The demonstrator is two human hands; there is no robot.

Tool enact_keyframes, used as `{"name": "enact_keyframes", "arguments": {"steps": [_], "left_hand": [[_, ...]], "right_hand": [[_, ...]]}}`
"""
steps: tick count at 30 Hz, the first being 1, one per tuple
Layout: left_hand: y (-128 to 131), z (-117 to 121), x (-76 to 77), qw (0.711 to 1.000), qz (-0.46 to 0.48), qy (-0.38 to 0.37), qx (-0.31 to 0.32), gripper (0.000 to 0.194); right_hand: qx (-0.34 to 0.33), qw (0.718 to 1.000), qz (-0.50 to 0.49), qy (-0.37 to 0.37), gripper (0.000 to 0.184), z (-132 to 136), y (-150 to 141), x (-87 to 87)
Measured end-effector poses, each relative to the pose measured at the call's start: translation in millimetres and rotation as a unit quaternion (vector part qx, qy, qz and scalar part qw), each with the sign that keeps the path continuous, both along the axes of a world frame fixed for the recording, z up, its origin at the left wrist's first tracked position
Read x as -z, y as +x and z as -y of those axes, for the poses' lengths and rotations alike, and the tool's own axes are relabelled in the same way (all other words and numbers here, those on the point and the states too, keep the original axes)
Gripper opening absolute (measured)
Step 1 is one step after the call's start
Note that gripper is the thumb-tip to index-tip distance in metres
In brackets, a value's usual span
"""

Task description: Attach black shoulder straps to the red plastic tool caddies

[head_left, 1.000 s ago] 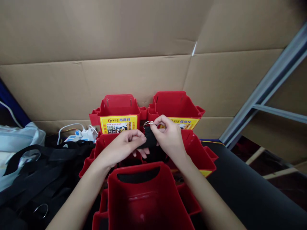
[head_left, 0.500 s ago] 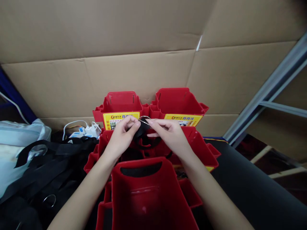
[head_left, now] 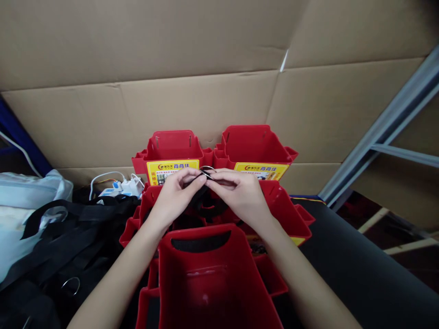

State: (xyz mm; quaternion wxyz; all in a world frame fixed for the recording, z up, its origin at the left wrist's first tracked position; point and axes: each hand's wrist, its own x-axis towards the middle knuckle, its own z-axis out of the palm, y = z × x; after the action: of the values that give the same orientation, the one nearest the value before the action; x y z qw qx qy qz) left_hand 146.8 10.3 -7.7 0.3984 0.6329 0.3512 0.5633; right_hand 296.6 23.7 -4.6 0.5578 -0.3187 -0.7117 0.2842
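Observation:
My left hand (head_left: pixel 179 191) is closed in a pinch on the end of a black webbing strap (head_left: pixel 198 197). Close against it, my right hand (head_left: pixel 243 189) pinches a thin metal ring (head_left: pixel 208 167), whose top edge rises above the fingertips. Fingers hide where strap and ring meet. Both hands are above a red plastic tool bin (head_left: pixel 283 205) that has black webbing inside. Nearest me, beneath my forearms, stands another red bin (head_left: pixel 206 274) with a slot handle and side pockets.
Two red bins (head_left: pixel 173 144) with yellow labels stand against the cardboard wall (head_left: pixel 192 109). At left lie a heap of black straps (head_left: pixel 78 237) with metal rings, white plastic bags (head_left: pixel 34 189) and a power strip with plugs (head_left: pixel 130 186). A metal frame (head_left: pixel 370 137) slants at right.
My hands have drawn together, their fingertips now meeting around the ring and strap. The strap's end is more covered by fingers. The bins stay in place.

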Motion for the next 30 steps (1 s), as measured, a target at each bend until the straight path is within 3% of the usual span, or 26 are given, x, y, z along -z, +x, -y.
{"name": "enact_keyframes", "arguments": {"steps": [3,7,14,18,24,30], "left_hand": [[-4.3,0.5,-0.4,0.999,0.034,-0.041,0.009,0.017],[-5.6,0.3,-0.7,0.998,0.027,-0.048,-0.015,0.019],[0.6,2.3,-0.4,0.997,-0.033,0.021,-0.073,0.012],[1.1,6.7,-4.9,0.996,-0.036,0.03,-0.077,0.014],[0.4,4.5,-6.1,0.999,0.012,-0.031,-0.041,0.021],[-7.6,-0.7,-4.8,0.987,0.086,-0.134,0.003,0.012]], "right_hand": [[0.013,0.997,0.058,0.039,0.012,4.3,1.4,-1.7],[-0.046,0.995,0.088,-0.002,0.027,4.0,6.4,-6.7],[-0.051,0.995,0.011,-0.09,0.022,0.3,1.0,-2.7],[-0.04,0.994,-0.009,-0.097,0.025,2.5,-0.8,-1.7],[0.009,0.997,0.069,0.025,0.017,4.7,-0.4,-2.6],[0.024,0.967,0.191,0.169,0.02,8.7,2.4,-5.3]]}}
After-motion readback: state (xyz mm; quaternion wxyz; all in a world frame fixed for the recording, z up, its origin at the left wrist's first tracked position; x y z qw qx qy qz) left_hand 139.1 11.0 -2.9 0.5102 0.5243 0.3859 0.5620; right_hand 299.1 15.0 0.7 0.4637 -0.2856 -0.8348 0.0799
